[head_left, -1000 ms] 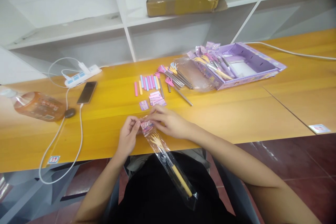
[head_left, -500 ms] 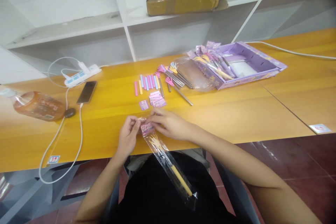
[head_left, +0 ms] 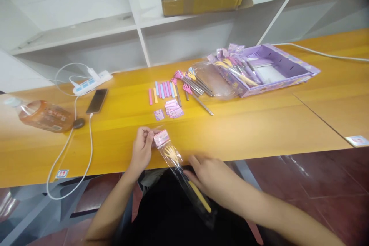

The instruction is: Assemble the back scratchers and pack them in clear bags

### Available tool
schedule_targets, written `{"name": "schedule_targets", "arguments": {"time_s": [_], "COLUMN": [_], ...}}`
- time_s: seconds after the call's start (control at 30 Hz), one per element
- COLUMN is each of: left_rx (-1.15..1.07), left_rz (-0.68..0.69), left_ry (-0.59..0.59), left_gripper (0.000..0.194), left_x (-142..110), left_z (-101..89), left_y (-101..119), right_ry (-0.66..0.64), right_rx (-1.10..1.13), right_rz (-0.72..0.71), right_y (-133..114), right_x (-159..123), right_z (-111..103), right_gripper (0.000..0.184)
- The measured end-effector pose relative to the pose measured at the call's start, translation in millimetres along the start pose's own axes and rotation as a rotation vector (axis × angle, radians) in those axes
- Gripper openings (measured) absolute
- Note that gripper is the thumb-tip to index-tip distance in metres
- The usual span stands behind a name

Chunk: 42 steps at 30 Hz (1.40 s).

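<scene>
One bagged scratcher (head_left: pixel 178 167) is being held across the near edge of the surface (head_left: pixel 248 130), its long axis slanting, the yellow claw pointing up-left and the handle down-right. Its header end is being pinched between the fingers of the left hand (head_left: pixel 142 148), with the forearm being angled up from below. The right hand (head_left: pixel 215 178) is being held back-up by the shaft; through blur, its fingers are seemingly being kept bent, though whether they are clamped cannot be told. One purple box (head_left: pixel 288 63) and one phone (head_left: pixel 97 101) are being supported beyond.
</scene>
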<state>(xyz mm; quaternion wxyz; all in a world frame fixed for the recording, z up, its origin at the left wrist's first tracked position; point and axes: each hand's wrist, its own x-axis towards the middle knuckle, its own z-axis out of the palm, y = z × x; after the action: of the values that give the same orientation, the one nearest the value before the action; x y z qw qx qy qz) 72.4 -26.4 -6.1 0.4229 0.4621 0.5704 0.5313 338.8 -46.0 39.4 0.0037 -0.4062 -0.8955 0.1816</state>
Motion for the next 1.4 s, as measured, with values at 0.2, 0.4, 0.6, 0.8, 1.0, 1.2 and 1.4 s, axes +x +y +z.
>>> {"name": "schedule_targets", "arguments": {"time_s": [0.2,0.4,0.6,0.8,1.0,1.2,1.4], "left_rx": [0.065,0.069,0.154,0.31,0.343,0.391,0.439], "left_rz": [0.036,0.065,0.134,0.228,0.238,0.2,0.256], "left_ry": [0.01,0.002,-0.049,0.013,-0.062,-0.146,-0.154], "left_gripper": [0.04,0.039,0.034,0.027,0.023,0.021,0.029], "left_x": [0,-2,-1,2,3,3,2], "left_z": [-0.2,-0.1,2.4,6.9,4.5,6.0,6.3], "left_y": [-2,-2,-1,7,5,7,13], "right_ry": [-0.193,-0.206,-0.164,-0.166,-0.2,-0.134,-0.125], "right_rx": [0.151,0.858,1.115,1.118,1.177,1.157,1.184], "right_rz": [0.059,-0.039,-0.057,-0.109,-0.126,-0.119,-0.104], "right_y": [0,24,13,8,10,7,6], "right_x": [-30,-12,1,7,6,6,6], "right_z": [28,53,66,64,68,74,76], "right_gripper": [0.035,0.026,0.022,0.014,0.015,0.015,0.013]}}
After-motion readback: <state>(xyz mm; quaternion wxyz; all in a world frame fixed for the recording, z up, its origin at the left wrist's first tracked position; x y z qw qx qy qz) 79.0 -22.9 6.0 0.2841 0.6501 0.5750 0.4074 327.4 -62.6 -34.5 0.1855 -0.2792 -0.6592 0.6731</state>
